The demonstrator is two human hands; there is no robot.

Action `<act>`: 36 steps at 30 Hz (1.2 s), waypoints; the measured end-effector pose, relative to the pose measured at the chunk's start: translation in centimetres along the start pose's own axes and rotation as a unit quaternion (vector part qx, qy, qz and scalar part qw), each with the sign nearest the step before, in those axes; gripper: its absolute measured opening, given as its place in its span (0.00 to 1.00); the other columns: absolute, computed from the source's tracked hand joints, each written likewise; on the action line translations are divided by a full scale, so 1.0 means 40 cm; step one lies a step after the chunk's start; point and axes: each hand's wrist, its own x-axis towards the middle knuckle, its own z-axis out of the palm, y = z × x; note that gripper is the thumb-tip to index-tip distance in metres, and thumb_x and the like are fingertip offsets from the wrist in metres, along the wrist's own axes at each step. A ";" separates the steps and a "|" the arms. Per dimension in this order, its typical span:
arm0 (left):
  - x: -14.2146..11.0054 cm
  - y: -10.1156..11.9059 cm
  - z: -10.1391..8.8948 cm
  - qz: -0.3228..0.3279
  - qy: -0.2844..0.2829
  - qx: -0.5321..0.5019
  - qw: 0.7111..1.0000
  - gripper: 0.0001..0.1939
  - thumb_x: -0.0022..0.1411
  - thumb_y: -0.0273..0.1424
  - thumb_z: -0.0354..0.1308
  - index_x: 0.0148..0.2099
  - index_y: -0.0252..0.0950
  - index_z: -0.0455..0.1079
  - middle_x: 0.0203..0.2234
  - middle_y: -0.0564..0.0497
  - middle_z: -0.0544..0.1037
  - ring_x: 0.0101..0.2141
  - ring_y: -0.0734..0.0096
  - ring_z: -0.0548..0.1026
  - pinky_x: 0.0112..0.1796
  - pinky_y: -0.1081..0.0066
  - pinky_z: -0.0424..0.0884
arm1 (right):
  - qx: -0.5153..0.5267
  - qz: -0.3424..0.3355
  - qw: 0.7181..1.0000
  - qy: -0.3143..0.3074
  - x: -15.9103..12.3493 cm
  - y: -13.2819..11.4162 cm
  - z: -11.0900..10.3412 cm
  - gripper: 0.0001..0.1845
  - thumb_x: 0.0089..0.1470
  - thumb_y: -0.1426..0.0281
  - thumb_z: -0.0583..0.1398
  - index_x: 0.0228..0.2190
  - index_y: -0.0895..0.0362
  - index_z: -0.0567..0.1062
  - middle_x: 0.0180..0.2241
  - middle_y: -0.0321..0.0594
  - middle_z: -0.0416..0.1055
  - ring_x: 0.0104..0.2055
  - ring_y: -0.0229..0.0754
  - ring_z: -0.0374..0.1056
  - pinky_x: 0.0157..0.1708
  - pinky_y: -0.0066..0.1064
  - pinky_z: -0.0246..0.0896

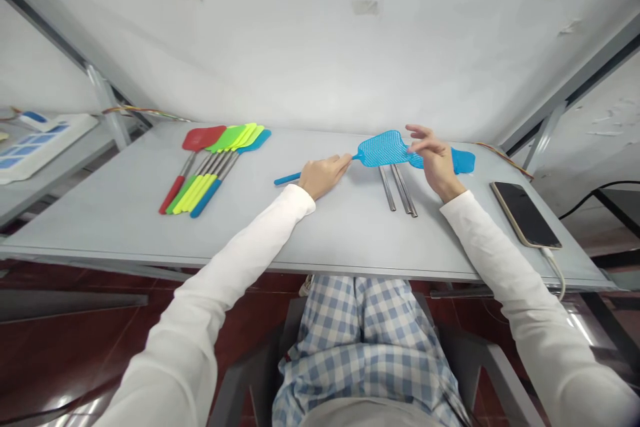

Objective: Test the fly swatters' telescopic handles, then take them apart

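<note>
Blue fly swatter (387, 150) lying flat beneath both hands

Swatter rests on the grey desk (100, 213), its mesh head (380, 150) to the right and its handle (287, 178) running left. Left hand (324, 177) lies palm-down on the handle, grip pressed together on top and not visibly wrapped around it; placement suggests pinning the swatter steady. Right hand (434, 161) sits at the far end of the head, grip partly spread, fingertips (417, 145) curved close over the blue mesh; whether they pinch cannot be told. Just beyond lies a further blue plastic piece (464, 161), possibly another swatter head; the hand hides any join. Three steel rods (400, 190) lie nearly parallel below the head, apparently kept together as a set. Farther left, coloured fly swatters (215, 167) sit in a fan, seemingly set aside from the hands. Phone (525, 215) rests near the desk's right end, with its cable (555, 267) trailing over the edge.
</note>
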 end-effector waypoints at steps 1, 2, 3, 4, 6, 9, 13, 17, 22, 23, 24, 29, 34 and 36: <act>0.000 0.001 0.000 0.002 -0.001 0.002 1.000 0.22 0.71 0.40 0.35 0.52 0.43 0.68 0.38 0.46 0.78 0.35 0.66 0.76 0.28 0.72 0.60 | 0.025 0.033 0.999 -0.001 0.003 0.003 0.004 0.19 0.59 0.56 0.48 0.35 0.50 0.76 0.55 0.37 0.66 0.54 0.45 0.63 0.46 0.41 0.64; -0.001 0.003 0.001 0.006 -0.002 0.004 1.000 0.22 0.71 0.40 0.35 0.52 0.43 0.68 0.37 0.46 0.78 0.34 0.66 0.76 0.28 0.72 0.60 | 0.059 0.065 0.996 -0.009 0.005 0.006 0.008 0.21 0.59 0.53 0.48 0.40 0.49 0.75 0.54 0.39 0.67 0.52 0.45 0.65 0.44 0.40 0.65; -0.001 0.004 0.003 0.010 -0.005 0.006 1.000 0.22 0.71 0.41 0.35 0.52 0.43 0.69 0.37 0.45 0.78 0.34 0.65 0.76 0.28 0.72 0.60 | 0.097 0.093 0.991 -0.028 0.005 0.009 0.014 0.22 0.58 0.51 0.49 0.42 0.49 0.73 0.51 0.40 0.70 0.50 0.44 0.67 0.44 0.40 0.66; -0.001 0.006 0.006 0.014 -0.007 0.007 1.000 0.22 0.71 0.41 0.35 0.51 0.43 0.69 0.36 0.45 0.78 0.33 0.65 0.76 0.28 0.72 0.60 | 0.133 0.114 0.983 -0.053 0.005 0.011 0.019 0.22 0.57 0.50 0.51 0.43 0.50 0.73 0.48 0.41 0.72 0.48 0.44 0.68 0.44 0.40 0.66; -0.002 0.008 0.015 0.019 -0.011 0.006 1.000 0.22 0.71 0.42 0.36 0.50 0.44 0.69 0.35 0.45 0.77 0.32 0.66 0.75 0.28 0.72 0.60 | 0.189 0.127 0.969 -0.102 -0.001 0.010 0.026 0.21 0.52 0.51 0.58 0.43 0.50 0.72 0.44 0.40 0.74 0.46 0.44 0.69 0.46 0.41 0.66; -0.002 0.007 0.026 0.027 -0.013 0.006 1.000 0.20 0.70 0.41 0.37 0.49 0.44 0.69 0.33 0.46 0.77 0.31 0.67 0.75 0.28 0.72 0.60 | 0.201 0.084 0.970 -0.108 -0.013 -0.001 0.024 0.18 0.47 0.59 0.64 0.41 0.50 0.73 0.44 0.38 0.74 0.48 0.45 0.69 0.48 0.43 0.65; -0.002 0.005 0.027 0.032 -0.017 0.011 0.999 0.20 0.71 0.40 0.37 0.49 0.44 0.69 0.33 0.46 0.77 0.30 0.67 0.75 0.28 0.72 0.60 | 0.082 -0.036 0.994 -0.063 -0.018 -0.010 -0.002 0.10 0.50 0.65 0.60 0.21 0.52 0.73 0.49 0.36 0.73 0.57 0.48 0.62 0.56 0.49 0.55; -0.002 0.006 0.017 0.029 -0.015 0.009 0.999 0.21 0.70 0.42 0.37 0.49 0.44 0.70 0.35 0.45 0.78 0.31 0.65 0.75 0.27 0.71 0.60 | 0.001 -0.054 0.996 -0.064 -0.007 0.004 -0.017 0.17 0.57 0.61 0.54 0.22 0.51 0.77 0.54 0.34 0.69 0.60 0.46 0.58 0.57 0.47 0.54; -0.005 0.005 0.015 0.030 -0.011 0.005 0.999 0.22 0.70 0.42 0.37 0.48 0.44 0.70 0.34 0.46 0.78 0.31 0.68 0.75 0.28 0.72 0.60 | 0.088 0.113 0.987 -0.066 -0.004 0.025 0.000 0.23 0.57 0.50 0.52 0.45 0.49 0.74 0.52 0.39 0.71 0.54 0.45 0.65 0.53 0.45 0.61; -0.005 0.003 0.016 0.032 -0.010 0.009 0.999 0.22 0.70 0.42 0.36 0.48 0.44 0.70 0.34 0.46 0.78 0.31 0.68 0.75 0.28 0.73 0.60 | 0.106 0.133 0.982 -0.082 -0.006 0.024 0.004 0.23 0.55 0.50 0.56 0.44 0.50 0.74 0.50 0.40 0.72 0.53 0.46 0.66 0.53 0.44 0.61; -0.005 0.002 0.016 0.034 -0.009 0.013 0.999 0.22 0.70 0.43 0.36 0.48 0.44 0.70 0.33 0.46 0.78 0.30 0.68 0.75 0.28 0.73 0.60 | 0.129 0.142 0.976 -0.101 -0.009 0.021 0.008 0.22 0.52 0.50 0.59 0.42 0.50 0.74 0.48 0.40 0.73 0.52 0.46 0.67 0.53 0.43 0.61; 0.001 -0.004 0.017 0.034 -0.002 0.011 0.999 0.22 0.70 0.43 0.36 0.47 0.45 0.70 0.34 0.46 0.78 0.29 0.68 0.74 0.26 0.72 0.58 | 0.261 0.138 0.951 -0.090 -0.015 -0.003 0.019 0.25 0.38 0.57 0.70 0.40 0.50 0.73 0.35 0.35 0.77 0.39 0.44 0.73 0.43 0.41 0.70; 0.005 -0.003 0.018 0.026 0.000 0.004 1.000 0.22 0.70 0.44 0.37 0.46 0.46 0.71 0.31 0.48 0.77 0.27 0.69 0.73 0.26 0.72 0.57 | 0.254 0.127 0.959 -0.003 -0.005 -0.003 0.023 0.24 0.32 0.60 0.72 0.33 0.51 0.74 0.30 0.34 0.77 0.35 0.43 0.74 0.40 0.41 0.71; 0.005 -0.005 0.021 0.022 0.000 -0.003 1.000 0.22 0.70 0.44 0.36 0.46 0.46 0.71 0.30 0.48 0.77 0.27 0.69 0.72 0.26 0.72 0.57 | 0.240 0.119 0.963 0.014 -0.002 0.000 0.026 0.23 0.32 0.59 0.72 0.32 0.51 0.74 0.31 0.34 0.77 0.36 0.45 0.74 0.41 0.44 0.70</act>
